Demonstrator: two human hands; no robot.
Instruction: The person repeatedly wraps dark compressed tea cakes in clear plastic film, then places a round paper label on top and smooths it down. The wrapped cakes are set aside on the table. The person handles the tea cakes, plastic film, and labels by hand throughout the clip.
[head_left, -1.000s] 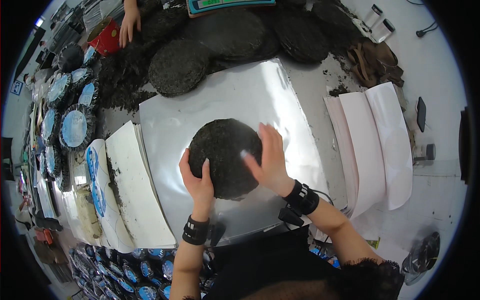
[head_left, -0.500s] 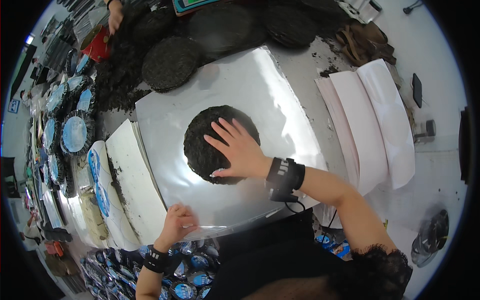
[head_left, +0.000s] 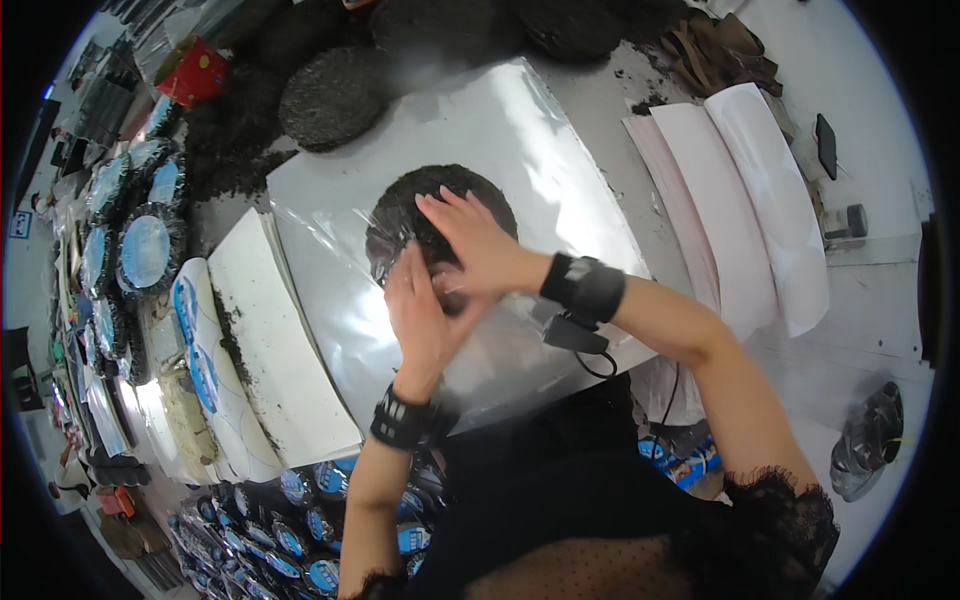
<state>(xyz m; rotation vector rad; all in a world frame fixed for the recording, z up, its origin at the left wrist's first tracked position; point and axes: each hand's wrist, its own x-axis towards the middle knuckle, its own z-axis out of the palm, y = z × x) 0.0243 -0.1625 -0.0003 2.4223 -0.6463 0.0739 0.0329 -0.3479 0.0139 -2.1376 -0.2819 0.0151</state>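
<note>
A dark, round pressed cake [head_left: 437, 182], like dried seaweed, lies on a shiny stack of clear plastic film sheets [head_left: 540, 130]. My right hand [head_left: 490, 240] rests on it from the right, fingers stretched out over its top. At the cake's near left edge is my left hand [head_left: 420, 310], fingers together, with a lifted fold of clear film [head_left: 335, 240] running taut from its fingertips toward the upper left. The two hands almost meet over the near part of the cake and hide it.
More dark round cakes [head_left: 335, 98] and loose dark crumbs lie beyond the film. A red tub [head_left: 192, 72] stands far left, near several wrapped cakes with blue labels [head_left: 147, 253]. White sheets [head_left: 280, 325] flank the film left, pale label sheets [head_left: 715, 190] right. More wrapped cakes [head_left: 290, 520] lie below.
My left hand has moved from the film's near edge up to the cake, drawing film with it. My right hand stays on the cake. The other person's hand at the top left is gone.
</note>
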